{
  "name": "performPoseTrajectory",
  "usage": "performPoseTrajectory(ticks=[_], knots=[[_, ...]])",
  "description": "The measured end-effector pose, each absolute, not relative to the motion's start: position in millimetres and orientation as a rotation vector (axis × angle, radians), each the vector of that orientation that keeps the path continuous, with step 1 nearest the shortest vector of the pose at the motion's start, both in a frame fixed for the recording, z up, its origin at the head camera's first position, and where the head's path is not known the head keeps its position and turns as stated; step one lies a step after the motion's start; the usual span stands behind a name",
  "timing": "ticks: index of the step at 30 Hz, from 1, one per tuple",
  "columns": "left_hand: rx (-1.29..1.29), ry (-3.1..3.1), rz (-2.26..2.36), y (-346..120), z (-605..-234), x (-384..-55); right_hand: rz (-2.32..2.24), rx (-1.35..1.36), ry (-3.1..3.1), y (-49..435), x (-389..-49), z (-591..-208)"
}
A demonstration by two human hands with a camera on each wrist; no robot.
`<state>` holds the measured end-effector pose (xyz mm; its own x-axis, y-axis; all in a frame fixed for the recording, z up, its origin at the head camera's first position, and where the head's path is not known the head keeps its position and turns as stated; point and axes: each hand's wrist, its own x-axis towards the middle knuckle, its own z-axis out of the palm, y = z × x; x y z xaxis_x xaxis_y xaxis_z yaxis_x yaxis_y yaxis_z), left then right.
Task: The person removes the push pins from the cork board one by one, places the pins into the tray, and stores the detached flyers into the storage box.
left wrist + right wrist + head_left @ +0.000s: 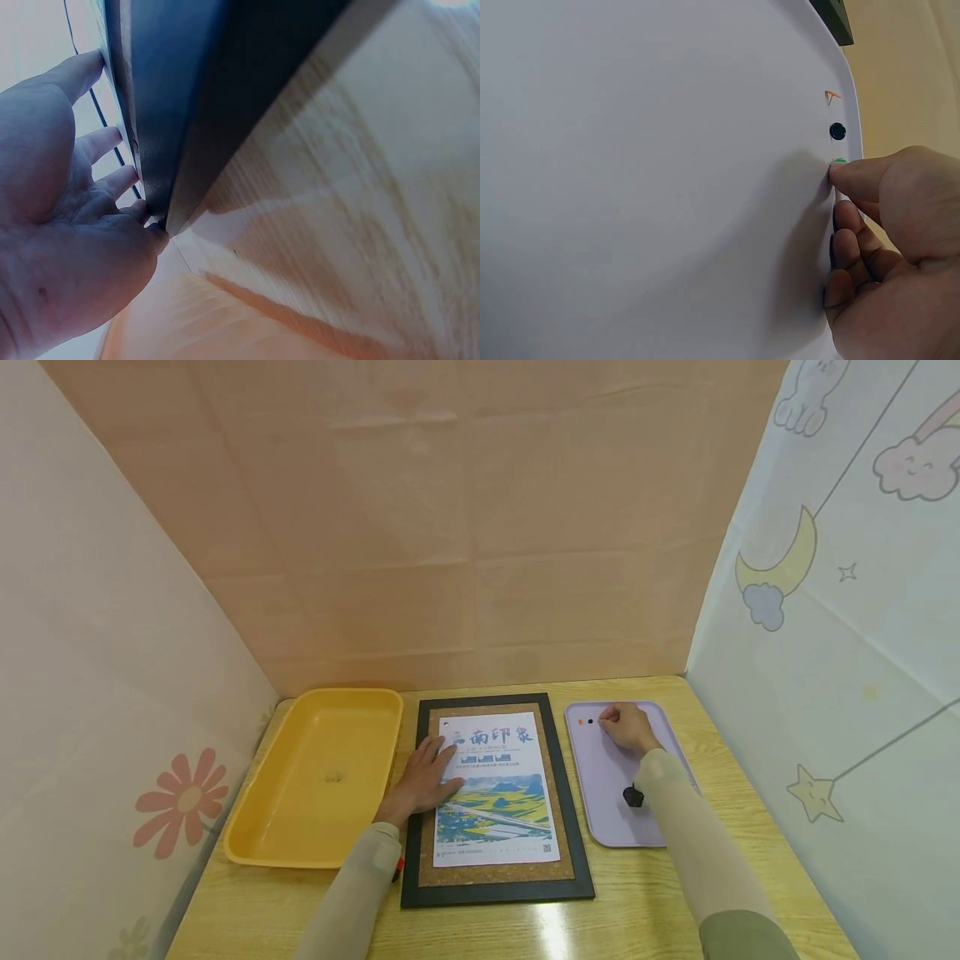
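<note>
Pinching a green pushpin (841,160) near an orange pin (831,94) and a black pin (838,131) in the lilac tray (600,793), the right hand (628,727) works while the left hand (424,777) spreads across the poster (491,814), seemingly pinned at one corner, three left.

poster (498,810) flat on framed corkboard (491,874)

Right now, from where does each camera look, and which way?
Head: on the head, facing forward and down at corkboard, yellow tray, lilac tray; left grip, right grip, forearms show.
Left wrist: worn there, facing the corkboard's black frame and tabletop; left grip shows.
Right wrist: worn there, facing the lilac tray and small green piece; right grip shows.
Shared: head and right wrist both show the lilac tray.
</note>
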<state>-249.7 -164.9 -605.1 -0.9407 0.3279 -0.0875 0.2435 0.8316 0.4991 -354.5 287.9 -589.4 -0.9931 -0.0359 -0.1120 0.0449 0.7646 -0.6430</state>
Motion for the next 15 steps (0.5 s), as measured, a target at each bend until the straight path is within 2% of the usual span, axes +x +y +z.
performPoseTrajectory(ticks=[15], knots=[[0.449,2.833,0.75,-163.0,-594.6,-244.7,-1.056,-0.01,2.863,290.6,-353.3,-590.7]])
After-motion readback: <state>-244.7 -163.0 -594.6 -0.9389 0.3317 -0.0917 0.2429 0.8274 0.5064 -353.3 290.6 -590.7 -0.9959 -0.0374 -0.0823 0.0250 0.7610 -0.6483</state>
